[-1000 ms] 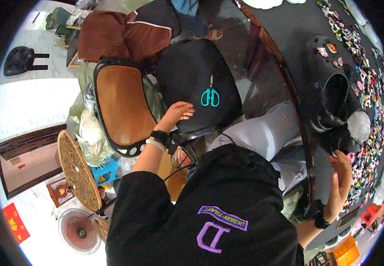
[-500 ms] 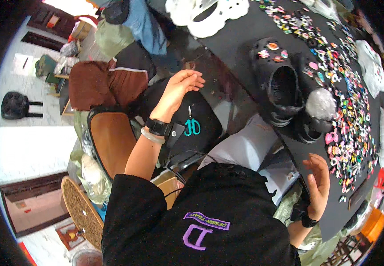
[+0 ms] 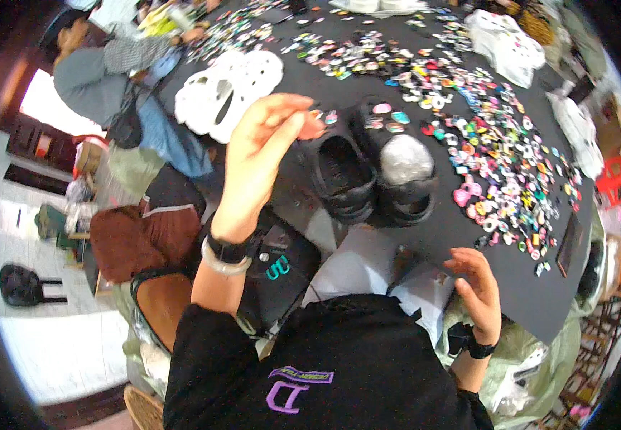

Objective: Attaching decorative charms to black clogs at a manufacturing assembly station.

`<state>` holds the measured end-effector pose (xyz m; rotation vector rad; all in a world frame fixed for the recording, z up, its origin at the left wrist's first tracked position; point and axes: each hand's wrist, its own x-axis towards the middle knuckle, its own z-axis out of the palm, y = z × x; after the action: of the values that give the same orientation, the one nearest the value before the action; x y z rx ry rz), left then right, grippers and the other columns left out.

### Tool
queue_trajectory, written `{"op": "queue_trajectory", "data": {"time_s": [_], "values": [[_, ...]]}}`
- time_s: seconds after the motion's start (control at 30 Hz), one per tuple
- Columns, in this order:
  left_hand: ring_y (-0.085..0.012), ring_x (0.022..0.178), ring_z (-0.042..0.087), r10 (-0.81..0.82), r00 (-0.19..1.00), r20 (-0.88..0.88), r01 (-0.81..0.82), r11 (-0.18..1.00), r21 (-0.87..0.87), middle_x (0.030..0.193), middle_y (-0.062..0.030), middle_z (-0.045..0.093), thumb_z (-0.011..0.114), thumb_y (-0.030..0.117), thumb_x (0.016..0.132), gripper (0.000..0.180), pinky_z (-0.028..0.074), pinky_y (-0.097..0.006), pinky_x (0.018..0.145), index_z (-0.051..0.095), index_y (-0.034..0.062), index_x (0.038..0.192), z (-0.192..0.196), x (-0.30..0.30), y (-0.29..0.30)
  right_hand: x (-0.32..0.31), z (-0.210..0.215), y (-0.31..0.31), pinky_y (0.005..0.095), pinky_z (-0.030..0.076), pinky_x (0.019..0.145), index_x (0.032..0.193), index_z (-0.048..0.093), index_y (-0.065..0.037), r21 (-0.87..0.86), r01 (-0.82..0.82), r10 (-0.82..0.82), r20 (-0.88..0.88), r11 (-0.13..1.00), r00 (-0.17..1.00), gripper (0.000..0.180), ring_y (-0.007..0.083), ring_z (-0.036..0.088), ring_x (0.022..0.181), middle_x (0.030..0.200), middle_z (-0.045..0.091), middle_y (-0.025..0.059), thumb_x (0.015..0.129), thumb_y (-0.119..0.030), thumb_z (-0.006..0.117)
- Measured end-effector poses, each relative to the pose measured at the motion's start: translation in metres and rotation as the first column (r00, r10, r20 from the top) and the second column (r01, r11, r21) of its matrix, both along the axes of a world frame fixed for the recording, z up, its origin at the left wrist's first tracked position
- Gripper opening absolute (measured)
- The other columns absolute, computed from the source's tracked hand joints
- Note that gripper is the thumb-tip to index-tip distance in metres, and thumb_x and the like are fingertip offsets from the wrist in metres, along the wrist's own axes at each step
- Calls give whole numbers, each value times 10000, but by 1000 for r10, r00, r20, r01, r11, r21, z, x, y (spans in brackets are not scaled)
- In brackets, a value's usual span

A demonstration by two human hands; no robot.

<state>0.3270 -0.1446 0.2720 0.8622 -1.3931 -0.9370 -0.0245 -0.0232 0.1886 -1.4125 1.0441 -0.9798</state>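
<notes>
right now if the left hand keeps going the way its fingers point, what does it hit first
Probably the left black clog: the left hand points its fingertips at that shoe's toe end, beside small charms. Its height above the shoe is unclear.

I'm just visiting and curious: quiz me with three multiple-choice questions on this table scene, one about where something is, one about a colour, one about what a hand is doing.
1. Where does the black pair of clogs sit?
A. on the black tabletop
B. on the floor
C. on a chair

2. What colour are the scissor handles on the black bag?
A. red
B. teal
C. yellow

3. What is the left hand doing?
A. lying flat on the table
B. gripping the scissors
C. raised above the clogs, fingers bent

Answers: 1 A, the clogs stand among scattered charms on the dark surface. 2 B, the loops are teal. 3 C, it hangs above the clogs while the right hand is at the table edge.
</notes>
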Motion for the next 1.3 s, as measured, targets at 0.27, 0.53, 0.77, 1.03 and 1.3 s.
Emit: {"op": "queue_trajectory", "data": {"time_s": [0.27,0.53,0.77,1.03,1.3], "values": [[-190,810,599,26,641,767,78,992,-99,862,-83,604,656,67,847,249,478,-299,746,612,27,1089,-8,-38,13,-10,4,5,324,436,902,1220,553,-13,0,91,-91,-8,996,996,386,208,574,1072,1255,527,122,837,-11,607],[-355,962,583,-65,456,887,16,998,65,1115,-176,546,619,282,892,489,480,-420,840,470,43,1292,-38,-71,7,26,4,-43,391,393,1025,1310,475,-29,-304,95,-199,-333,948,922,521,326,473,1234,1336,468,182,832,-94,672],[-396,1033,579,93,351,932,68,990,-125,1294,-242,433,644,329,863,355,484,-435,877,616,94,1129,-56,-76,6,59,-31,-71,420,363,1066,1364,370,25,-317,72,-196,-378,946,905,776,388,414,1285,1388,413,239,745,-203,780],[-380,955,620,133,354,926,-2,990,-141,1330,-267,426,763,477,693,571,523,-427,786,615,64,1058,-56,-87,20,68,-35,-66,386,474,945,1359,373,15,-334,168,-277,-313,928,908,803,356,473,1209,1353,449,209,713,-176,810],[-333,1047,615,-175,483,858,120,984,133,1341,-164,502,801,393,689,518,499,-405,875,647,28,1022,-30,-29,19,92,-38,-28,433,384,1050,1352,407,-3,-343,-34,-73,-295,939,953,740,399,397,1280,1425,375,231,741,-202,774]]}}
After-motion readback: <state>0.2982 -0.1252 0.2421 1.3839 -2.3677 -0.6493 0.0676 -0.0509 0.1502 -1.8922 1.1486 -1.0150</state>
